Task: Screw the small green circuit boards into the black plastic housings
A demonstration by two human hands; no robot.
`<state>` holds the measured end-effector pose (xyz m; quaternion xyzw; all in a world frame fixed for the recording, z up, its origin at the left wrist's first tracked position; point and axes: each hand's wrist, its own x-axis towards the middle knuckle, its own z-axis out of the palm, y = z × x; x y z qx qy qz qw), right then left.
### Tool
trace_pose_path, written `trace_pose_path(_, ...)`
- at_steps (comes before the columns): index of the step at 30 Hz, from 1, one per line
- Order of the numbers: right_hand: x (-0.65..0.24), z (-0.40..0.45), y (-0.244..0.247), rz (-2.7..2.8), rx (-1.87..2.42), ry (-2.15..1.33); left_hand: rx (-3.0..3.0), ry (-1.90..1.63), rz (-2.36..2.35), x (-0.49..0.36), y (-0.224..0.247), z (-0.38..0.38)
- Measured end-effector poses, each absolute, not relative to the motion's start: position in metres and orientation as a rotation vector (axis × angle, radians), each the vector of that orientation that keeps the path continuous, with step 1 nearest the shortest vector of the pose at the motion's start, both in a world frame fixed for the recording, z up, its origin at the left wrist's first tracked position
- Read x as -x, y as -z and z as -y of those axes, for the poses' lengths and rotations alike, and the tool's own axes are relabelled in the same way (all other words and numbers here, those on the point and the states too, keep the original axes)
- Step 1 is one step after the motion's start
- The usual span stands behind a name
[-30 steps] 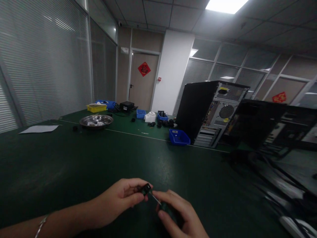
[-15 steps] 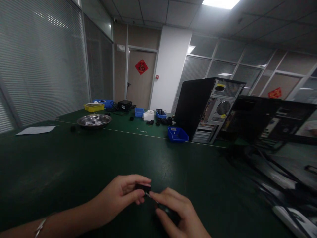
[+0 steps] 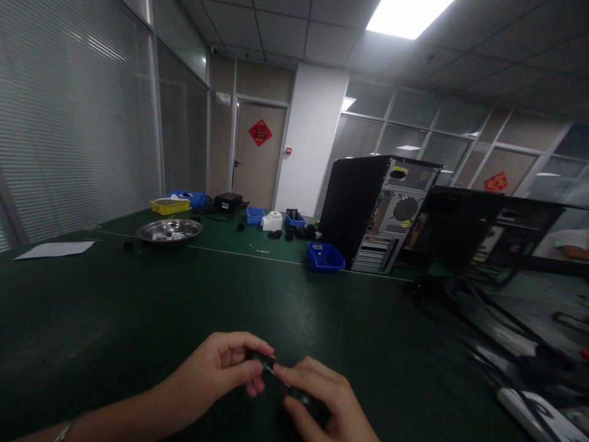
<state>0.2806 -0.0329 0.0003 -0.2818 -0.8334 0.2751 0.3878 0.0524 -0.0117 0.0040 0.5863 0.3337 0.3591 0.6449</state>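
Observation:
My left hand pinches a small dark part between thumb and fingers. The part has a black edge and a greenish face; its exact kind is too small to make out. Over the green tabletop, my right hand is closed around the dark handle of a screwdriver. Its thin metal shaft points left and reaches the small part, with the right index finger lying along it. The tip is partly hidden at the part, so whether it touches is unclear.
A steel bowl with small pale pieces stands back left, near a sheet of paper. A blue bin sits before a black computer tower. Cables and a white device lie right. A person's arm shows far right.
The small part in my left hand has turned and now shows a greenish face. Both hands sit slightly lower and further left in view, as the camera view has shifted too.

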Motion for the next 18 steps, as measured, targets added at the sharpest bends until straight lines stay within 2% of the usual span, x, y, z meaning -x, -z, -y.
trace_pose_path(7, -0.281, 0.035, 0.000, 2.085, 0.674, -0.757, -1.267, -0.779, -0.739, -0.053, -0.001, 0.011)
trace_pose_path(18, -0.280, 0.039, -0.013, 2.091, 0.989, -0.762, -1.424, -0.854, -0.929, -0.045, -0.014, 0.005)
